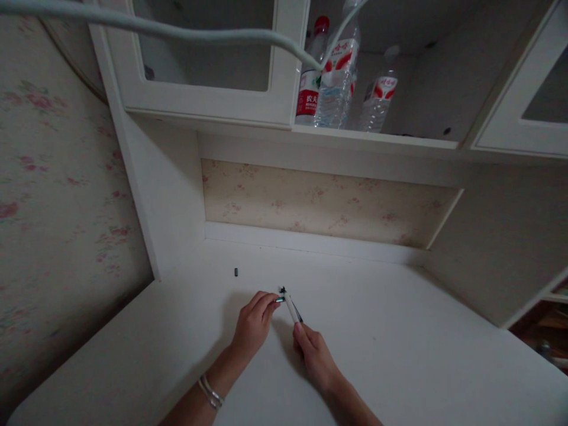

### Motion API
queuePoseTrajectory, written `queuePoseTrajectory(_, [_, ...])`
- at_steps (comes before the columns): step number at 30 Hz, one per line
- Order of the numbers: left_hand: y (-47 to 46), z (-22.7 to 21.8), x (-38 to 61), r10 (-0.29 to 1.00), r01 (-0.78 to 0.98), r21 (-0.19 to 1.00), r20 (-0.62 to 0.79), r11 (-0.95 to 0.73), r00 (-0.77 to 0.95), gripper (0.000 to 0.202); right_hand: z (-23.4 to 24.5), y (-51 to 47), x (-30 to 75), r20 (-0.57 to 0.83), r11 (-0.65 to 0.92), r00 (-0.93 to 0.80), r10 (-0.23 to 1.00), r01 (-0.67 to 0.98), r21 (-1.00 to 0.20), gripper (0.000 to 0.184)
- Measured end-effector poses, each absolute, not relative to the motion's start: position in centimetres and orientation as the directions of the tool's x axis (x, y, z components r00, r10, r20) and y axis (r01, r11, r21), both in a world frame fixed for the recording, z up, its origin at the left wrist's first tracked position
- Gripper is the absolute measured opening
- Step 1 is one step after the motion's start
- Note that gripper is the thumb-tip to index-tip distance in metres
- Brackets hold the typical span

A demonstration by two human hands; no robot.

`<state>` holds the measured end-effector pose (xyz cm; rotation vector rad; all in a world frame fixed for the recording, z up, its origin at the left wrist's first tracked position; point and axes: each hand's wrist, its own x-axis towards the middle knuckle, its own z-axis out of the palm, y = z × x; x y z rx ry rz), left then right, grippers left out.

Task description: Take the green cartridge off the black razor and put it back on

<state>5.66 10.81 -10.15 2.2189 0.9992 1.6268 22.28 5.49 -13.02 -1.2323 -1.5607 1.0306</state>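
Note:
My left hand is closed in a pinch on a small, thin dark-green stick, whose end points right. Its kind is too small to make out. My right hand grips a slim white tool with a dark strip along its right side. The tool slants up and left, its far end meeting or nearly meeting the stick. Just beyond it lie small dark bits. A short dark-green piece rests on the white desk, farther back and left.
Above the desk hangs a white cabinet with an open shelf. A red-capped bottle, a large clear bottle and a smaller bottle stand there. A pale cable crosses the top. Flowered wallpaper covers the left wall.

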Motion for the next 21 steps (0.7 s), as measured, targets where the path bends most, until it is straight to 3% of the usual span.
queuePoseTrajectory(5, [10.8,-10.3,5.7,0.631,0.395,0.538,0.760,-0.745,0.155,0.013,-13.0,5.3,22.2,0.168,0.194,-0.134,0.977,0.212,-0.958,0.048])
queuePoseTrajectory(9, [10.8,-10.1,5.7,0.632,0.380,0.546,0.761,-0.746,0.148,0.012,-12.5,4.9,21.0,0.156,0.159,-0.093,0.983,0.027,-0.987,0.038])
queuePoseTrajectory(13, [10.7,-9.9,5.7,0.643,0.378,0.565,0.757,-0.733,0.114,0.012,-12.1,4.5,18.9,0.117,0.110,-0.049,0.992,-0.131,-0.985,0.040])
queuePoseTrajectory(21, [10.7,-10.0,5.5,0.654,0.361,0.588,0.752,-0.724,0.086,0.012,-12.0,4.5,18.0,0.098,0.097,0.005,0.995,-0.162,-0.982,0.045])
